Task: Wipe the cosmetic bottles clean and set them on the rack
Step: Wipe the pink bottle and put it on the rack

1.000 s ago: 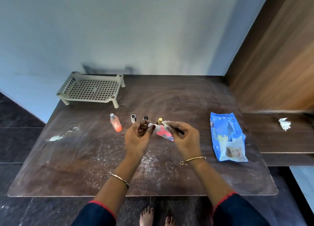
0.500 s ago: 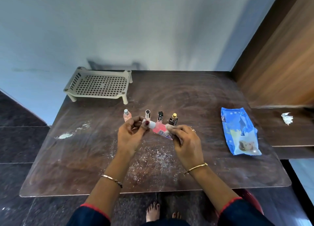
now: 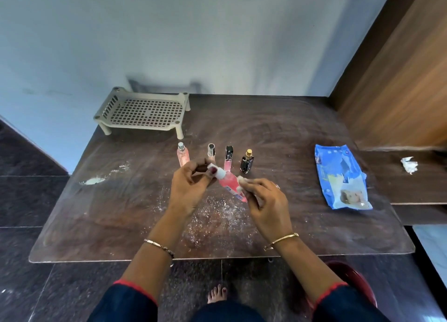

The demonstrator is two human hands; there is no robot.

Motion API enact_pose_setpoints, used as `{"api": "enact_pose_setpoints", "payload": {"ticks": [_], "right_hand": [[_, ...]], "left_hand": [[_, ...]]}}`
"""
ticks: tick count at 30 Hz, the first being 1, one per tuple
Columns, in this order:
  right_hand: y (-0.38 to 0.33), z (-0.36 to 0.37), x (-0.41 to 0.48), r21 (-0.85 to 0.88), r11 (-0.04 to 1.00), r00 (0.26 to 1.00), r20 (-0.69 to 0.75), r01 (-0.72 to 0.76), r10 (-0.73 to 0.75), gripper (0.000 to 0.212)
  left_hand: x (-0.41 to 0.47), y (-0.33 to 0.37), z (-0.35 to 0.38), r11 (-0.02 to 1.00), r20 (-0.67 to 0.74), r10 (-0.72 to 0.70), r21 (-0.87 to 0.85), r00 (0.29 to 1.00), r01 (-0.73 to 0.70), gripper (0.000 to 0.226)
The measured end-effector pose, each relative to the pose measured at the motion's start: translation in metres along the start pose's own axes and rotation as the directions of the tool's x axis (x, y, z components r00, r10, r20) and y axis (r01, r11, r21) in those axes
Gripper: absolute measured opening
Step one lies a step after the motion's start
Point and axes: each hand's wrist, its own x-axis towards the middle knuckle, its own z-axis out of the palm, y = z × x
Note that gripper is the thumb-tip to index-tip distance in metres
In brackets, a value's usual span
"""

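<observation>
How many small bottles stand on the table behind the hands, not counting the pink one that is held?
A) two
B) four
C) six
B: four small bottles stand in a row behind the hands, while the pink bottle is held between the left hand and the right hand.

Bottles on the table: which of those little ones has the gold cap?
The dark bottle at the right end of the standing row. Its three neighbours have a silver, a clear or a black top, and the held pink bottle has a white cap.

A room in a home.
A bare foot [image 3: 217, 295] is standing on dark floor tiles [image 3: 36, 200] beside wood panelling [image 3: 399, 91].
</observation>
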Motion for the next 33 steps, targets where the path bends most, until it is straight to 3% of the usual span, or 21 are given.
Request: {"api": "enact_pose_setpoints", "payload": {"ticks": [6,11,14,21,26,30,33], "right_hand": [[-0.001,0.005,0.004,0.067,0.995,0.997,-0.030,0.078,-0.076,0.025],[0.034,0.004,-0.021,0.029,0.999,0.998,0.049,-0.039,0.038,0.022],[0.049,0.010,-0.026,0.017,0.990,0.988,0.065,-0.141,0.140,0.021],[0.051,0.024,-0.032,0.153,0.982,0.987,-0.094,-0.112,0.128,0.019],[0.057,0.020,-0.058,0.076,0.975,0.977,-0.008,-0.210,0.212,0.006],[0.048,0.014,-0.052,0.062,0.978,0.977,-0.072,-0.198,0.202,0.008],[0.039,0.010,-0.042,0.000,0.996,0.981,-0.174,-0.090,0.089,0.009]], "left_hand": [[-0.008,-0.016,0.011,0.998,0.047,0.055,-0.014,0.997,-0.054,0.017],[-0.005,-0.040,0.017,0.997,0.056,0.076,-0.001,0.996,-0.076,0.022],[0.002,-0.060,0.021,0.988,0.094,0.117,0.092,0.989,-0.125,0.023],[0.003,-0.080,0.031,0.968,0.138,0.214,0.102,0.967,-0.229,0.019],[-0.010,-0.082,0.036,0.934,0.220,0.233,0.221,0.947,-0.281,0.025],[-0.014,-0.080,0.043,0.912,0.233,0.243,0.275,0.942,-0.303,0.027],[-0.013,-0.079,0.048,0.861,0.269,0.290,0.345,0.918,-0.373,0.014]]}}
